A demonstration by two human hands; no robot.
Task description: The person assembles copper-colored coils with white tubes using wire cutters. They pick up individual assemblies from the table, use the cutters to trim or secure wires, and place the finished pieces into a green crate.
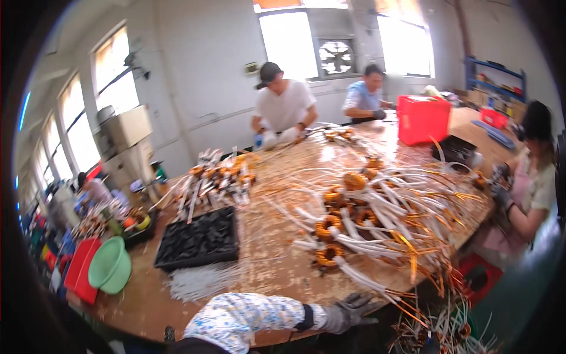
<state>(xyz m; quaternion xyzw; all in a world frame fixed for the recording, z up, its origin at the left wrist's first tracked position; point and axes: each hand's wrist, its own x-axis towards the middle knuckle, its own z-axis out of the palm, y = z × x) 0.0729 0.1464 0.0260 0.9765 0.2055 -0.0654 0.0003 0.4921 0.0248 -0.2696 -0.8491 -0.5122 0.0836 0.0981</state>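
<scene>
My left hand (346,314), in a grey glove below a floral sleeve and a dark wrist band, reaches to the right along the table's near edge. Its fingers are spread, with nothing visible in them. Just beyond it lies a large heap of copper-wound ring coils (329,255) with long white-sleeved leads (362,274), some with orange-brown ends. More coils with leads (451,330) are piled lower down at the near right, past the table edge. My right hand is not in view.
A black tray (237,239) of small black pieces stands left, behind thin white tubes (200,283). Another coil pile (215,180) lies beyond. A green basin (109,265) and red bin (81,271) are far left. Co-workers sit across and right; a red box (423,121) stands at the back.
</scene>
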